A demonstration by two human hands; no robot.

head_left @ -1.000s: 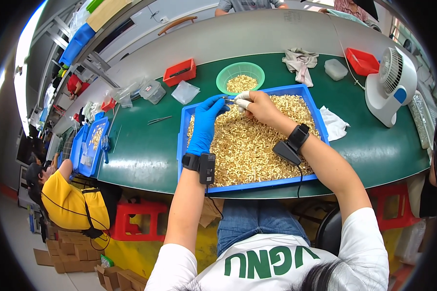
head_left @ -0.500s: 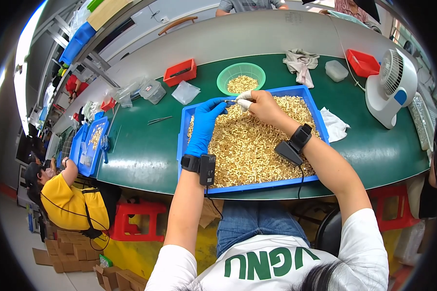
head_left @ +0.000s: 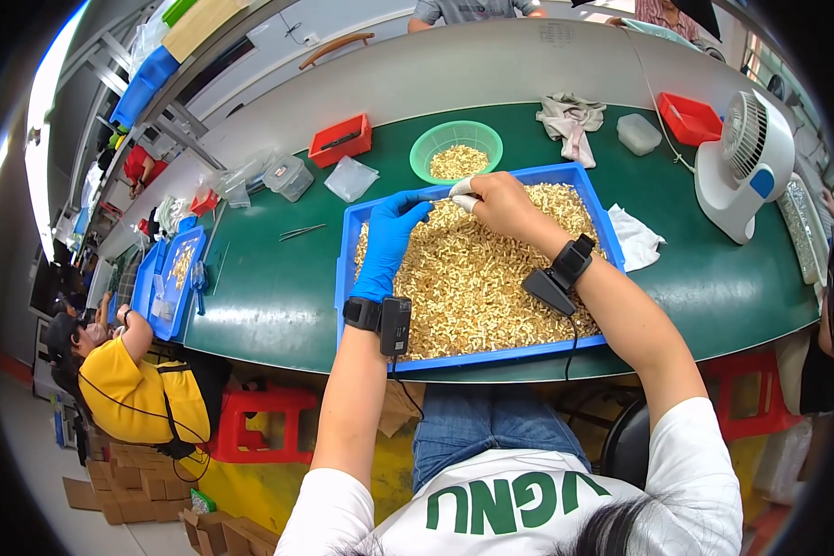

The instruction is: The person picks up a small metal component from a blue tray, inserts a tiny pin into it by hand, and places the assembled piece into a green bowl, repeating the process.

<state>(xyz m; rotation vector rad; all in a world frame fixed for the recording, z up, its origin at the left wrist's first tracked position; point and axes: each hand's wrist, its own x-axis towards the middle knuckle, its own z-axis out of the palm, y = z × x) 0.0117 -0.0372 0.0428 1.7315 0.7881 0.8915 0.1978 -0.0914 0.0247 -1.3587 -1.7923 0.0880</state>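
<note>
A blue tray (head_left: 473, 359) full of small brass-coloured metal pieces (head_left: 500, 287) lies in front of me. Over its far side, my left hand (head_left: 389, 232), in a blue glove, has its fingers closed in a pinch. My right hand (head_left: 499, 202), with white covers on its fingertips, is pinched close beside the left fingertips. Whatever sits between the fingers is too small to make out. Just beyond my hands, a round green basket (head_left: 417, 153) holds more of the brass pieces.
Tweezers (head_left: 302, 232) lie left of the tray on the green table (head_left: 259, 296). Farther back are a red bin (head_left: 341, 141), a clear bag (head_left: 351, 178) and a grey cloth (head_left: 570, 125). A white fan (head_left: 739, 167) stands at right. A co-worker in yellow (head_left: 125, 389) sits at left.
The hands keep almost the same place and pinch. A small shiny piece that showed between the fingertips is now harder to see. The whole view has shifted slightly.
</note>
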